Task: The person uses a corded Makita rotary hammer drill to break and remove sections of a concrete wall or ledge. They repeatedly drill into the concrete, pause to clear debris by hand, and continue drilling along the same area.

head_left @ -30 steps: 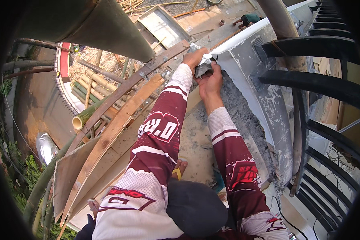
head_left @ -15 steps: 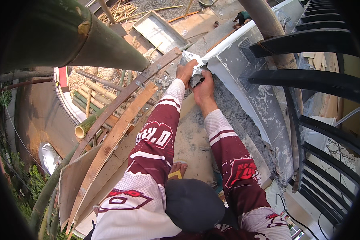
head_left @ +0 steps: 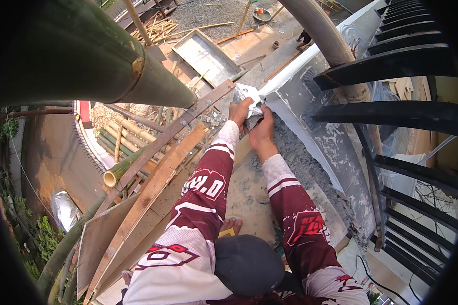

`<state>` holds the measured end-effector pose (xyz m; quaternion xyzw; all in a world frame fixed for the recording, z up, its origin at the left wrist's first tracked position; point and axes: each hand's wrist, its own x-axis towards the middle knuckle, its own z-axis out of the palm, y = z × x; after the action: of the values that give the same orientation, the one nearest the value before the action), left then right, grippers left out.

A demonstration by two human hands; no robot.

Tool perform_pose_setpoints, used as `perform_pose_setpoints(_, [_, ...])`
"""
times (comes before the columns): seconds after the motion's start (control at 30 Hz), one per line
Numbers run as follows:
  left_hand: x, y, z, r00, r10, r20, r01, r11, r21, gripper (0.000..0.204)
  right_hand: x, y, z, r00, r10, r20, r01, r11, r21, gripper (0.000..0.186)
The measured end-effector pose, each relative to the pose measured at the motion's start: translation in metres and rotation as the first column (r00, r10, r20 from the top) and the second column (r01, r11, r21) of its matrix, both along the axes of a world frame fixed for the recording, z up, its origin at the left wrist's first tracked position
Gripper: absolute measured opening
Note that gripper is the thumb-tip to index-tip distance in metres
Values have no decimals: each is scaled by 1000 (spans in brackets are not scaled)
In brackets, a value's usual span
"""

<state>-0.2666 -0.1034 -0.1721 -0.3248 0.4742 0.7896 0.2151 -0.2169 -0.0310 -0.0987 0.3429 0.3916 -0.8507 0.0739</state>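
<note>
My left hand (head_left: 237,112) and my right hand (head_left: 262,133) are closed around a broken chunk of grey concrete with a crumpled-looking white face (head_left: 247,92). The chunk is held at the broken end of a white-and-grey concrete ledge (head_left: 318,132), over rough, crumbly mortar (head_left: 300,168) that runs along the ledge's inner side. My right thumb lies along the chunk's side; some of my fingers are hidden. Left of my hands, a weathered plank (head_left: 198,109) crosses diagonally.
A thick green bamboo pole (head_left: 102,66) looms upper left; black railing bars (head_left: 392,113) and a bamboo upright (head_left: 325,35) are on the right. Below lie bamboo piles (head_left: 127,134), a mixing tray (head_left: 203,56) and a partly visible person (head_left: 304,39). My sandalled foot (head_left: 231,226) stands on a board.
The view has shifted, so the surroundings sit lower in the picture. My hands still grip the chunk, which has turned, showing more of its white face, slightly left of where it was.
</note>
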Motion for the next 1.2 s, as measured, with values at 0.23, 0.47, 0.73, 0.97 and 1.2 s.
perform_pose_setpoints(0.23, [-3,3,-8,999,-36,25,37,999,-36,50,-7,-1,-14,997,37,71,-48,984,169,41])
perform_pose_setpoints(0.47, [3,3,5,997,-66,46,69,995,-67,51,-5,0,-10,993,-29,113,3,975,223,33])
perform_pose_setpoints(0.73, [16,-1,-1,998,-52,-40,50,997,-62,52,14,5,-43,995,-81,-51,90,976,198,42])
perform_pose_setpoints(0.97, [17,-9,-42,988,-29,-150,42,996,80,48,18,-23,-58,988,-102,-118,145,882,449,42])
perform_pose_setpoints(1.2, [33,-29,-39,981,-185,-51,192,951,242,50,29,-19,-40,998,55,-7,-46,891,452,47])
